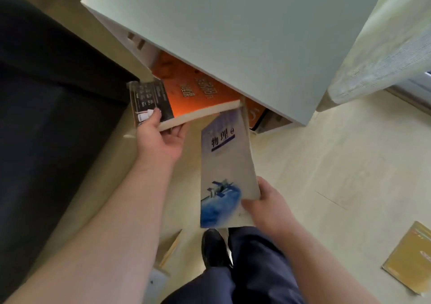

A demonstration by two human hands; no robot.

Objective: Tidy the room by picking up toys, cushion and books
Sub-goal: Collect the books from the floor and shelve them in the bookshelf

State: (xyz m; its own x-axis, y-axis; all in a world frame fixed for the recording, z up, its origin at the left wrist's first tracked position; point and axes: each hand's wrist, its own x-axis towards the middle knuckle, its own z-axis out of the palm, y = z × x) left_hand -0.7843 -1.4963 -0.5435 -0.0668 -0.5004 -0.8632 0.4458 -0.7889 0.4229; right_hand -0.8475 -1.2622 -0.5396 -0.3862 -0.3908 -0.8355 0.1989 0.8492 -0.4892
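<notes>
- The left hand (161, 135) holds the thick orange book (193, 89) by its near end. The thumb is on top and the fingers are below, so the book stays flat.
- The far end of that book is tucked under the top of the white counter (233, 35). I think it is going in there to be put away.
- The right hand (268, 203) pinches the bottom corner of the pale blue book (224, 163). The book tilts up, maybe ready to go in next.
- A yellow book (412, 257) lies on the floor (326, 159), well apart from the hands. It needs picking up too.
</notes>
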